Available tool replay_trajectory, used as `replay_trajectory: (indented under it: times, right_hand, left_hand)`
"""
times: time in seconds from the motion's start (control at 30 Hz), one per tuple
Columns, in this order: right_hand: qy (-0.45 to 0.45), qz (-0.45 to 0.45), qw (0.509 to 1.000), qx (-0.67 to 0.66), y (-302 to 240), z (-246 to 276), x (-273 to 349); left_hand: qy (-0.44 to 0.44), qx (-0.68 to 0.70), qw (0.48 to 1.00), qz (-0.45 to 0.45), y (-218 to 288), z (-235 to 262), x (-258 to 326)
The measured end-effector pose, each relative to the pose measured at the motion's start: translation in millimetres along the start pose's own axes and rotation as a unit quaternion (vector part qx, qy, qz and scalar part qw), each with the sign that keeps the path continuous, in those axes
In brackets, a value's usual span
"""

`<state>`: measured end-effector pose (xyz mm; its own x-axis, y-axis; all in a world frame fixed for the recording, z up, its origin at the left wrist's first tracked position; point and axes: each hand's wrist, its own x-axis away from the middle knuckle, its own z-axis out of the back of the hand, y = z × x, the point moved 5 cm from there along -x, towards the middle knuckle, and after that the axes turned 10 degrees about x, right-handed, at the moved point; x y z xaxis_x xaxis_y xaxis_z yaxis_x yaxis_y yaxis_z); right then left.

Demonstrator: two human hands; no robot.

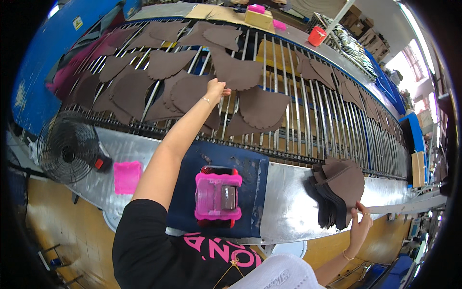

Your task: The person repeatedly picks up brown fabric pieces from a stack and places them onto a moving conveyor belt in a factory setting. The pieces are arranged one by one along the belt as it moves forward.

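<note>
Stretched forward over the roller conveyor (293, 96), my left hand (217, 90) is closed at the edge of a flat brown cut piece (236, 71) with a scalloped rim. Its fingertips are partly hidden, but they seem to pinch that edge. Other brown pieces (125, 91) lie overlapping on the rods around it. At the right, my right hand (361, 224) pinches the lower edge of the top piece on a fanned stack of brown pieces (339, 188). This stack rests on the metal table (288, 202) along the conveyor's near side.
In front of me a pink scalloped tray (204, 195) with a clear block sits on a dark blue mat (250, 166). A pink pad (127, 177) and a black fan (68, 151) are at the left. Across the conveyor stands a red cup (316, 36). More brown pieces (349, 89) run along the far right.
</note>
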<state>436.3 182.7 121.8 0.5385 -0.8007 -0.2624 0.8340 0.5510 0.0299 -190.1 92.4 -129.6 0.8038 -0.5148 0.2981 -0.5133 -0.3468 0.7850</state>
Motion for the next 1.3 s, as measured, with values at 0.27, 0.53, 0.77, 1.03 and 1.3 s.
replay_trajectory:
  times: [0.27, 0.53, 0.77, 1.03, 1.3]
  right_hand:
    - [-0.017, -0.104, 0.994, 0.002, 34, -4, 42]
    - [0.025, -0.07, 0.997, -0.018, 40, -17, 35]
    - [-0.014, -0.313, 0.949, 0.028, 136, -110, 25]
    - [-0.03, -0.409, 0.911, 0.053, 143, -116, 19]
    - [0.042, -0.308, 0.949, 0.044, 116, -80, 3]
  left_hand:
    - [0.075, 0.038, 0.996, -0.004, 0, 6, -62]
    - [0.076, 0.034, 0.995, -0.062, 24, 32, -58]
    - [-0.059, -0.091, 0.991, -0.074, 84, 12, 80]
    - [-0.088, -0.156, 0.978, -0.11, 121, 77, 205]
    - [-0.089, -0.166, 0.975, -0.118, 118, 91, 270]
